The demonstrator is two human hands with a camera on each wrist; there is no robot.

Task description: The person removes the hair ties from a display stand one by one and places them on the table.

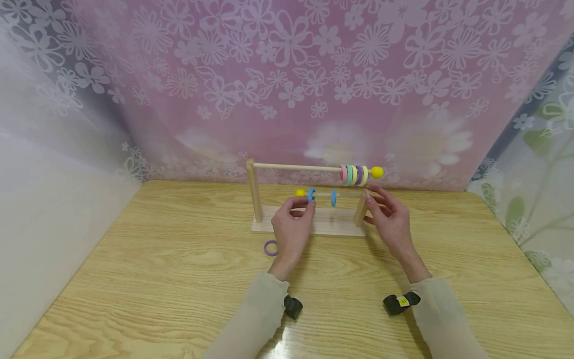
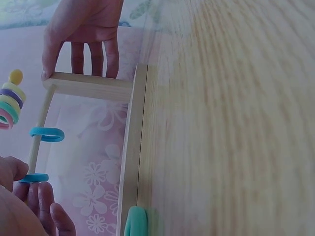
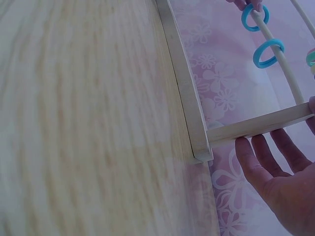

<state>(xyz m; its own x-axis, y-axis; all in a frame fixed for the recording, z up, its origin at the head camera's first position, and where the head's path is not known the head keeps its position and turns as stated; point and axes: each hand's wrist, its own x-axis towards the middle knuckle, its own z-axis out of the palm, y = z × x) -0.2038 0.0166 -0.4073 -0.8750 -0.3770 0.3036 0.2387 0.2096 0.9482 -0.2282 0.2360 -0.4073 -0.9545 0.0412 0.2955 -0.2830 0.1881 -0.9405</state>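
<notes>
A wooden stand (image 1: 332, 228) has two posts, each bearing a horizontal rod. My left hand (image 1: 292, 227) pinches a blue ring (image 1: 311, 195) on the lower rod, close to the yellow ball (image 1: 300, 192) at its free end. A second blue ring (image 1: 334, 198) hangs farther right on that rod. My right hand (image 1: 391, 219) grips the right post (image 3: 261, 123), thumb near its top and fingers along its outer side. On the upper rod (image 1: 296, 167), pink, green, yellow and purple rings (image 1: 354, 175) sit bunched beside another yellow ball (image 1: 377, 172).
A purple ring (image 1: 271, 248) lies on the wooden table (image 1: 179, 279) left of my left wrist. In the left wrist view, a teal ring (image 2: 136, 221) is by the stand's base. A pink floral curtain (image 1: 287, 89) hangs behind the table.
</notes>
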